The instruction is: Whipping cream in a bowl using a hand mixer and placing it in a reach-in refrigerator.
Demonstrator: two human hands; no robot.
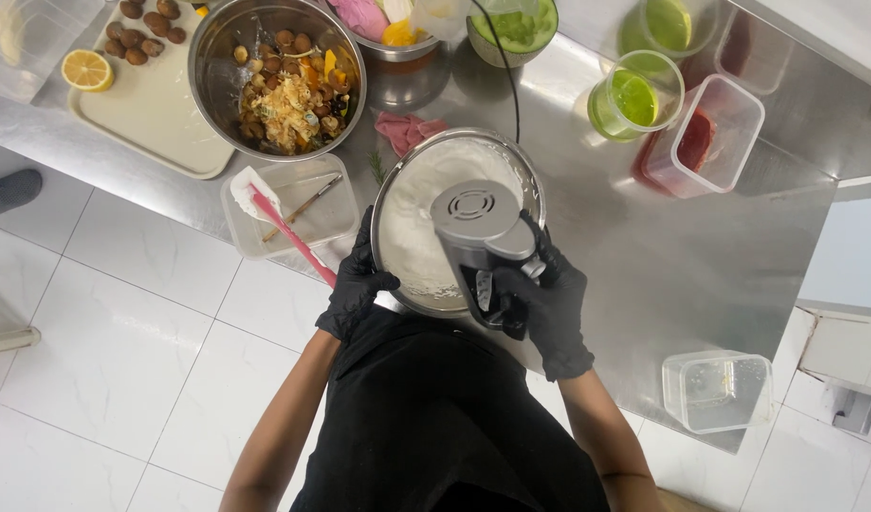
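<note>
1. We hold a grey hand mixer (481,228) with our right hand (547,305), fingers wrapped around its handle, its body over a steel bowl of white cream (409,223) at the near edge of the steel desk (682,265).
2. Our left hand (357,284) grips the bowl's rim, fingers curled over the edge.
3. Risk, as we judge it: the bowl sits very near the desk's edge — a loose grip on the rim could let it slide off, and lifting the beaters while they spin would fling cream.
4. The mixer's cord (504,66) runs back across the desk between other bowls; a tug could snag them.
5. Containers: a large steel bowl (217,66) holds chopped nuts and fruit; a clear tub (336,213) holds a pink-handled spatula (279,223); two glasses (634,95) hold green liquid; a clear box (729,118) holds something red — another clear box (718,391) looks empty.
</note>
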